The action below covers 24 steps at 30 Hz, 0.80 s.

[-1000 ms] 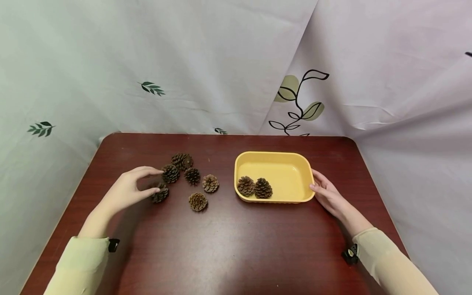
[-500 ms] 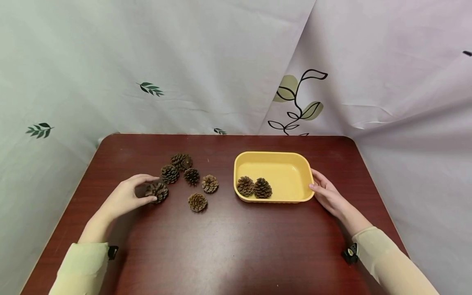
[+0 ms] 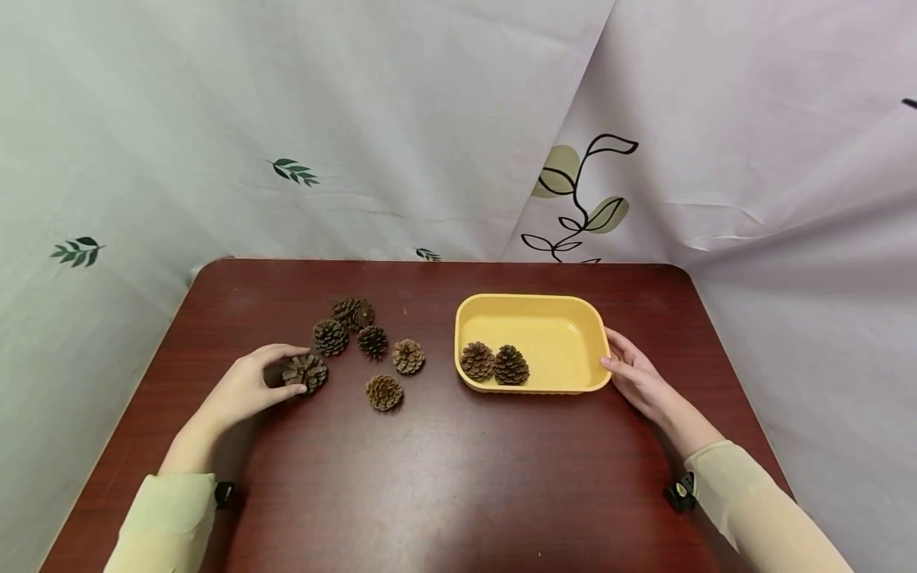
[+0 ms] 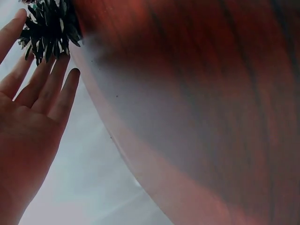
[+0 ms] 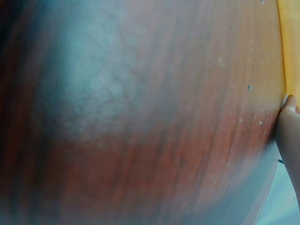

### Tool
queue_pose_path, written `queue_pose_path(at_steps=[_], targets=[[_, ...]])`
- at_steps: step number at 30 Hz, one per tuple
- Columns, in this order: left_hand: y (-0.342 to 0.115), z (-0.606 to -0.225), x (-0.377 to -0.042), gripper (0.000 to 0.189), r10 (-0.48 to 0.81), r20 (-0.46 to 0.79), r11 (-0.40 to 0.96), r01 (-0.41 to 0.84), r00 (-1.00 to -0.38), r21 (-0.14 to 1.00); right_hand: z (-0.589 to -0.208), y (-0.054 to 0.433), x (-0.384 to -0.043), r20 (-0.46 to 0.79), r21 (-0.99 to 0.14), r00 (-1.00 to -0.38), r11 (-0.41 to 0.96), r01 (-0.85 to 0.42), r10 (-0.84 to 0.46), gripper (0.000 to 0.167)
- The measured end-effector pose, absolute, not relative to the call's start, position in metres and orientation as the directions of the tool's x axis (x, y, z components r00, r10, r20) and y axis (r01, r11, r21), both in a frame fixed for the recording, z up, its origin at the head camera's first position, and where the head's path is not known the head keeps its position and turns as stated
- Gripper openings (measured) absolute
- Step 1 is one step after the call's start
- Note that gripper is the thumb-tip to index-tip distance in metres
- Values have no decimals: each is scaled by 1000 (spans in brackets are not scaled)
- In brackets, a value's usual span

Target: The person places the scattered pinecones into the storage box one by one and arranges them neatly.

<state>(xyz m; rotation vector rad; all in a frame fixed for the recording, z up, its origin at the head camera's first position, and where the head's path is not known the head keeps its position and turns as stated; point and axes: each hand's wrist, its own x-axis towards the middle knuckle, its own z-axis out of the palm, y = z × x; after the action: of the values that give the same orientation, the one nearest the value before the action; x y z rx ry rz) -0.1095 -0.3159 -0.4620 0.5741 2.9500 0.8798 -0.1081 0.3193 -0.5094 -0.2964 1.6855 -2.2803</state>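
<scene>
The left hand [image 3: 245, 386], left of centre in the head view, pinches a brown pinecone [image 3: 306, 374] between thumb and fingers on the dark red tabletop [image 3: 430, 493]; the right hand [image 3: 637, 380], right of centre, grips the end of a yellow container [image 3: 552, 342], thumb at its rim; two pinecones [image 3: 512, 365] sit in its lower left corner; loose pinecones [image 3: 384, 393] lie between left hand and container.
</scene>
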Motion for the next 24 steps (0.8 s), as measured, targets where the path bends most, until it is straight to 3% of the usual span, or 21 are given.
queue_pose_path(at_steps=[8,24], targets=[[-316,-462,-108,54,321,87,789,317,-943,527,-508,319,-107,-3,-955,-935,-276,108,-356,50],[-296,-441,-109,57,294,225,779,369,-929,507,-508,319,-108,-10,-958,-934,-263,111,-356,50]])
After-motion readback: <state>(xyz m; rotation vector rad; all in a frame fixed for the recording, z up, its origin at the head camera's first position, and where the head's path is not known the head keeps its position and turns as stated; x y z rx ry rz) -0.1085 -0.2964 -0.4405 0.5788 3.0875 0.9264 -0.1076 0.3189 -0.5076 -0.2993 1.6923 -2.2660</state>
